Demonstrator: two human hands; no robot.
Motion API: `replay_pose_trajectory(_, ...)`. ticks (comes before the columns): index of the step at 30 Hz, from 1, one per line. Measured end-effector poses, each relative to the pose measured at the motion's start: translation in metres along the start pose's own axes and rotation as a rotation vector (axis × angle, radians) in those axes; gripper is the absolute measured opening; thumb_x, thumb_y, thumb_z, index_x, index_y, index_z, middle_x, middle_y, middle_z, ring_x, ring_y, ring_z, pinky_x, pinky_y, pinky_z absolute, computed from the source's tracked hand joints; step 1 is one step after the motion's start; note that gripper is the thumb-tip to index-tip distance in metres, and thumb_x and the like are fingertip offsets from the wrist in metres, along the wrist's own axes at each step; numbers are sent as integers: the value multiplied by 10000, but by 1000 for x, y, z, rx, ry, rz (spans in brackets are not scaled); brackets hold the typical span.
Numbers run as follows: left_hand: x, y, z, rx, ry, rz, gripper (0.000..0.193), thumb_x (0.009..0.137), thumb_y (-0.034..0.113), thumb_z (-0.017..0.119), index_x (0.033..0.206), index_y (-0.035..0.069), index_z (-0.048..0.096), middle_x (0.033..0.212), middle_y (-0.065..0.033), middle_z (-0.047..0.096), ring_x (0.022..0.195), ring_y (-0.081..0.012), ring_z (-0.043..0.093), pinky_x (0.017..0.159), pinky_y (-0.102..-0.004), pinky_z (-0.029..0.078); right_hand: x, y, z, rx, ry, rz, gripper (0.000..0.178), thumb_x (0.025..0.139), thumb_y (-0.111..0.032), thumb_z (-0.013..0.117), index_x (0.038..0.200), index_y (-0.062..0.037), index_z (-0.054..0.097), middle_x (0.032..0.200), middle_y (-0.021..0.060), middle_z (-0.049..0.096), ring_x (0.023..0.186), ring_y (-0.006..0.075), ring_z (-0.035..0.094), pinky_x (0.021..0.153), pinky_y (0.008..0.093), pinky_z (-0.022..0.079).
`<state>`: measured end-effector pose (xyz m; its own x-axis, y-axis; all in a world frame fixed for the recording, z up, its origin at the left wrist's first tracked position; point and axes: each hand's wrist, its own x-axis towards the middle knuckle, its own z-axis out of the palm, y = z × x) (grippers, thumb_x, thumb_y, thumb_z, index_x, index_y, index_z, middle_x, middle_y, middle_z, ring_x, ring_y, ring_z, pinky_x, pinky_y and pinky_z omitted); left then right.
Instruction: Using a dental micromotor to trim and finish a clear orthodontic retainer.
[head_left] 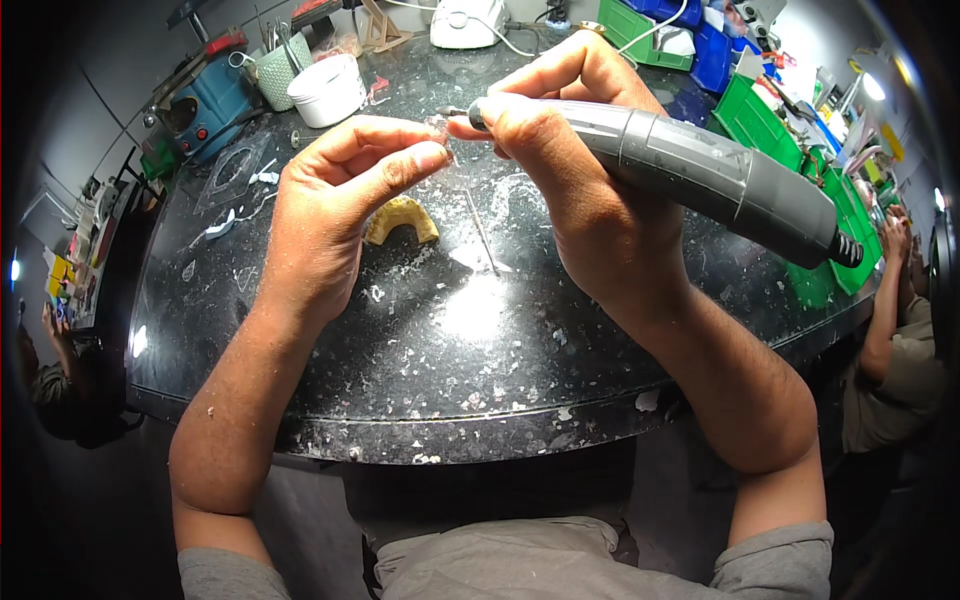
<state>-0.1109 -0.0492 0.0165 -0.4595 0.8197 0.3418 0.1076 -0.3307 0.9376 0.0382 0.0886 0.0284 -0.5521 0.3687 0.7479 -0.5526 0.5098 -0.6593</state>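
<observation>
A small clear piece [437,125], hard to make out, sits pinched between the thumb and fingertips of the left hand [335,215], held up above the bench [400,370] near its far middle. The tip of a grey rotary handpiece [690,175] meets that piece from the right; the right hand [580,200] has its grip wrapped firmly around the front of the tool, thumb pressed near the tip, while the thick grey body runs back over the wrist towards the right. Directly under the hands, on the dark speckled bench top, lie a yellow arch-shaped dental cast [402,218] and a thin metal rod [482,232], with white dust and chips scattered about them. Further back stand a white round tub [328,90], a pale green cup of tools [272,72] and a blue machine [210,100]. Green and blue bins [760,120] line the right side, where another person's arm [885,300] rests at the edge.
</observation>
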Motion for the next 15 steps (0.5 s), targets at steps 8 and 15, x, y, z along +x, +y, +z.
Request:
replay_pose_trajectory(8,0,-2,2,-119,4,-12,216,892,94,754,1085,10,706,1066,-89,728,1011,-153,686,957,-296,513,1,-7,-2,-67,5,53,129,961,-119,612,949,8,597,886,58,634,809,101,615,785,249,494)
replay_pose_trajectory(15,-1,-1,1,-118,16,-21,199,892,84,753,1070,10,705,1049,-84,727,994,-146,684,954,-291,506,1,1,0,-3,3,11,115,959,-111,618,958,2,593,894,70,655,822,109,639,798,256,511)
